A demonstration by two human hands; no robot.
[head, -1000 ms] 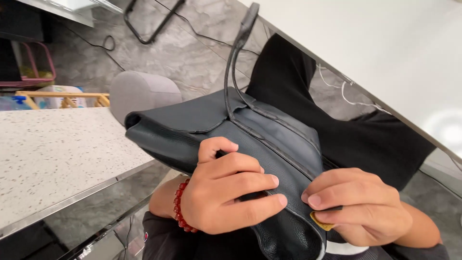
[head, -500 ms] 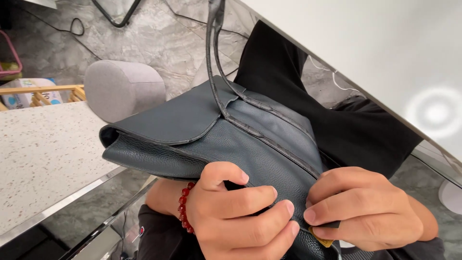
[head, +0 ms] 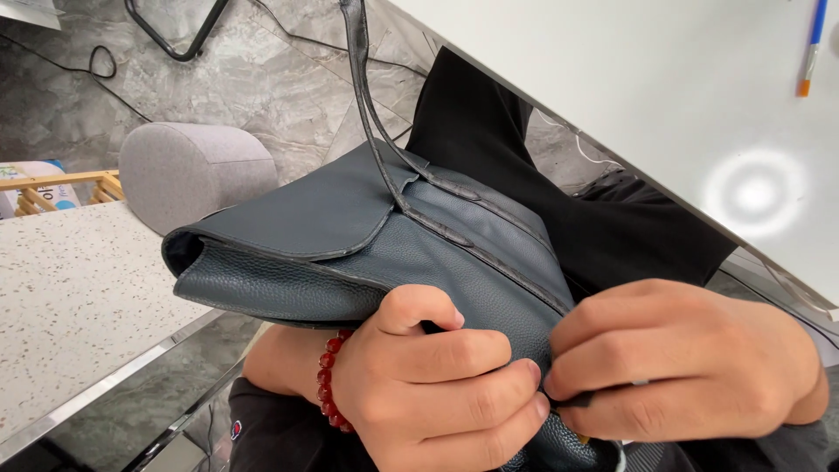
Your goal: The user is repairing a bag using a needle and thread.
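Note:
A dark grey-blue leather handbag (head: 350,245) with a flap and a long thin strap (head: 360,79) lies across my lap in the head view. My left hand (head: 428,385), with a red bead bracelet (head: 330,385) on the wrist, grips the bag's lower body with its fingers curled around the leather. My right hand (head: 690,367) is closed on the bag's edge right beside it, pinching a small dark part at the seam. The two hands touch at the fingertips. What the right fingers pinch is mostly hidden.
A white table (head: 664,96) runs along the upper right with a blue and orange pen (head: 811,44) on it. A speckled white counter (head: 70,297) is at left. A grey round stool (head: 197,170) and black cables (head: 96,61) sit on the marble floor.
The view has come closer to the bag and hands. My hands have shifted lower on the bag and closer together; the strap now stretches straight up.

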